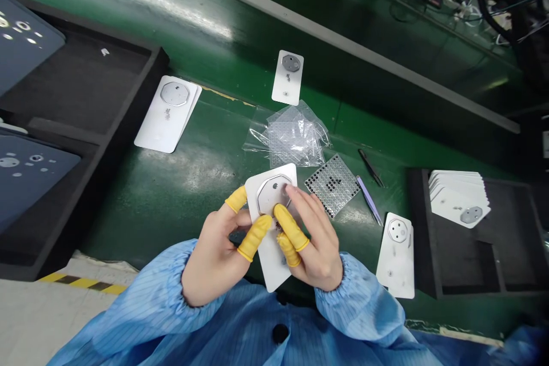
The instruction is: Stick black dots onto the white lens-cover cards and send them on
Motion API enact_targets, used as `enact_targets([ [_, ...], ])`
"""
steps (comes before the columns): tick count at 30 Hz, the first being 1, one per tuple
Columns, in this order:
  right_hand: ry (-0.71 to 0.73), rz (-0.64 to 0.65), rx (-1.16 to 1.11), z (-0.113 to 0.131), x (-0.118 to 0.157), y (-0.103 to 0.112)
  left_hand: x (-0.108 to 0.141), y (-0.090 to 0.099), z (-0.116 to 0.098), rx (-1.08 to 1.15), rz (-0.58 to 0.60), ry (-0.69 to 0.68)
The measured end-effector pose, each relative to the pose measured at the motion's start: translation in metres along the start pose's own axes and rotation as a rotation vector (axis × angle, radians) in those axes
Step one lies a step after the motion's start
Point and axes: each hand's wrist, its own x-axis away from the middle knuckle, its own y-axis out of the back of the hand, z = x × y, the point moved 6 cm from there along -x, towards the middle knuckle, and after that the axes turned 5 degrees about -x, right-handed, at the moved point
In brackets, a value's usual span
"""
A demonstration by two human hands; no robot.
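Note:
A white phone back cover [266, 266] with an octagonal camera plate [268, 197] is tilted up in front of me. My left hand [225, 240] grips its left edge, thumb in front and fingers partly hidden behind. Across the front lies my right hand [311, 240], its fingers apart and the index fingertip at the plate's lower edge. Yellow finger cots cover some fingertips on both hands. If anything tiny sits under the right fingertips, it is hidden. Just right of the hands is a clear sheet of small black dots [333, 184].
Purple tweezers [369, 201] and black tweezers [371, 168] lie right of the sheet. Clear plastic bags [295, 134] are behind it. More covers rest at left [163, 117], back [287, 83] and right [395, 257]. Black trays stand left [128, 108] and right [422, 229], holding panels.

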Motion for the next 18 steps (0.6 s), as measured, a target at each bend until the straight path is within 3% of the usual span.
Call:
enact_targets([
  [4,-0.024,0.034,-0.101,0.0,0.003,-0.01,-0.002,0.001,0.004,0.038,-0.01,0.026],
  [12,-0.115,-0.043,-0.442,-0.019,0.002,-0.019,-0.008,0.001,0.019,0.316,-0.077,0.158],
  [15,-0.25,-0.19,-0.574,-0.032,0.004,-0.021,-0.006,0.038,0.025,0.291,-0.397,0.03],
  [18,-0.368,-0.18,-0.353,-0.042,0.011,-0.042,0.007,0.087,0.036,0.049,-0.724,-0.038],
])
